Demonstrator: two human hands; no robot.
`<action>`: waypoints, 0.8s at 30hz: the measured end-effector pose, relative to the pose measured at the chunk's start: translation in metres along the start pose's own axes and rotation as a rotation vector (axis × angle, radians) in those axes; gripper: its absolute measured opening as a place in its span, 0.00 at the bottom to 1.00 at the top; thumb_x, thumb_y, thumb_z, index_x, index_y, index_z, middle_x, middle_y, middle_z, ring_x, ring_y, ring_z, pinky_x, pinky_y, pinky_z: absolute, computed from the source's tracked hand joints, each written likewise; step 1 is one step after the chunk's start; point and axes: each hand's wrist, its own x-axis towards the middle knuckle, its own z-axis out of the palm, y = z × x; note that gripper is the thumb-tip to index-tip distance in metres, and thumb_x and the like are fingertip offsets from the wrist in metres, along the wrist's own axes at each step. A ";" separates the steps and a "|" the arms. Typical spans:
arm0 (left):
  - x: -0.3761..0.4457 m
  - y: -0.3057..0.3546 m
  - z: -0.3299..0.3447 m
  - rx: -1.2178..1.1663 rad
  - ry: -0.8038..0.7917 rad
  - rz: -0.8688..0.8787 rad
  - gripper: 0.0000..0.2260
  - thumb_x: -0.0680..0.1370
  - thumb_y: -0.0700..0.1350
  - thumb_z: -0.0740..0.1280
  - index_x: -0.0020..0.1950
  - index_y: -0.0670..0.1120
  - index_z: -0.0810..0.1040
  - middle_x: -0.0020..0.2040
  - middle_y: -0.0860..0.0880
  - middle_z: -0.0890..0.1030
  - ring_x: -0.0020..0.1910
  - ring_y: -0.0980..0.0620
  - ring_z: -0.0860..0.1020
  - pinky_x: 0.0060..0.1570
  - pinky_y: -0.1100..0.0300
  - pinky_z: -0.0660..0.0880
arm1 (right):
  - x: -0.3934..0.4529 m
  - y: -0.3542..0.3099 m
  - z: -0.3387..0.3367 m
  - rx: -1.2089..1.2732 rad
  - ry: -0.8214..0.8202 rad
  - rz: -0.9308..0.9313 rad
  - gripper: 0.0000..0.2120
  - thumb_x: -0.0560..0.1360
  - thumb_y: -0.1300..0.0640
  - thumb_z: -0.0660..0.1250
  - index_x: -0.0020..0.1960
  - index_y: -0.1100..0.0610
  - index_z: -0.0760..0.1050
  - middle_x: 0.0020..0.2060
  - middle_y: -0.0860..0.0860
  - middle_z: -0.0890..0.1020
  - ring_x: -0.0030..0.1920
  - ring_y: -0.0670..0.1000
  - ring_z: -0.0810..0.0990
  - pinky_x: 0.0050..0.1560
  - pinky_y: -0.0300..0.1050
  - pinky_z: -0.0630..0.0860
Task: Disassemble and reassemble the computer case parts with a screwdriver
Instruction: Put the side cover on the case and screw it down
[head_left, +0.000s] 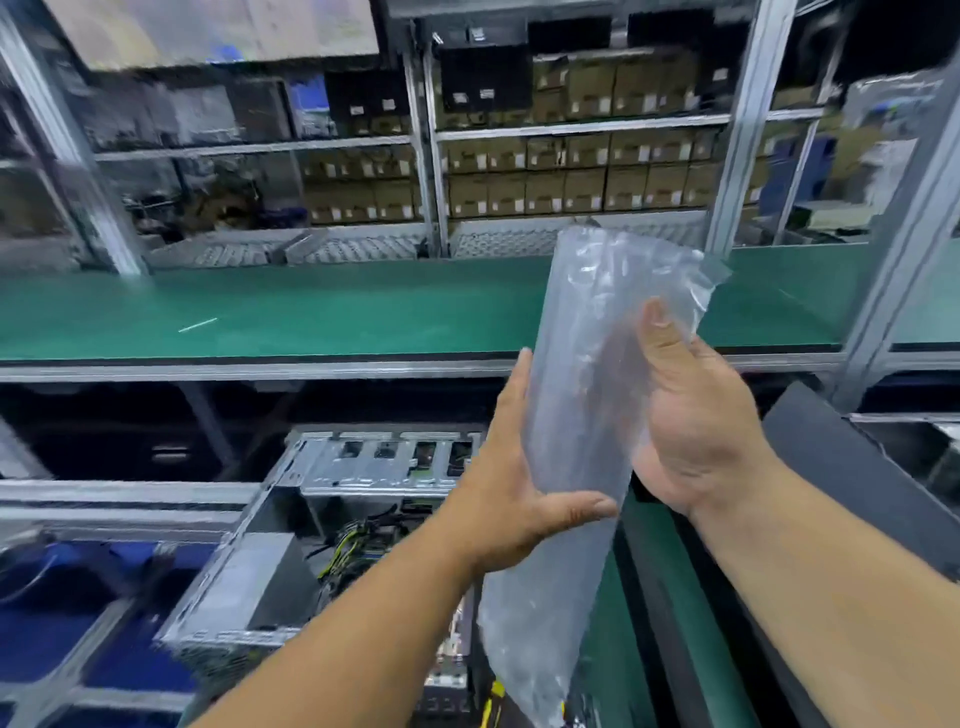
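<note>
Both hands hold the plastic bag (587, 395): left hand (524, 493) pinching, right hand (691, 415) flat behind. Keep it taut above the open case (311, 519).

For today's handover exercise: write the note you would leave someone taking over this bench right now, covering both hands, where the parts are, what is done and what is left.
Left hand: holds the clear crumpled plastic bag from its left side, thumb under it.
Right hand: flat against the bag's right side, fingers straight.
The open silver metal computer case lies below the hands, with loose cables showing inside it.
A dark flat panel lies to the right.
No screwdriver in view.
Done: case open. Left: put the bag aside, reassemble.
</note>
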 end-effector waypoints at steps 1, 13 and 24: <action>-0.006 -0.003 -0.015 -0.024 0.035 0.004 0.54 0.69 0.60 0.81 0.82 0.65 0.45 0.81 0.67 0.53 0.79 0.65 0.57 0.74 0.56 0.61 | 0.002 0.010 0.012 -0.013 -0.040 0.034 0.20 0.84 0.47 0.63 0.70 0.58 0.77 0.64 0.60 0.82 0.64 0.62 0.82 0.60 0.61 0.81; -0.066 -0.083 -0.201 -0.189 0.498 -0.611 0.10 0.83 0.42 0.65 0.43 0.46 0.82 0.39 0.49 0.82 0.37 0.51 0.79 0.37 0.65 0.76 | 0.026 0.161 0.097 -0.575 0.047 0.327 0.15 0.80 0.55 0.69 0.67 0.49 0.77 0.54 0.51 0.86 0.50 0.56 0.86 0.49 0.55 0.84; -0.139 -0.169 -0.240 0.266 0.021 -0.896 0.20 0.79 0.41 0.63 0.69 0.60 0.72 0.51 0.53 0.80 0.45 0.50 0.80 0.39 0.57 0.76 | -0.028 0.223 0.054 -1.546 -0.251 0.706 0.25 0.84 0.67 0.59 0.79 0.54 0.66 0.40 0.52 0.83 0.23 0.36 0.71 0.27 0.28 0.64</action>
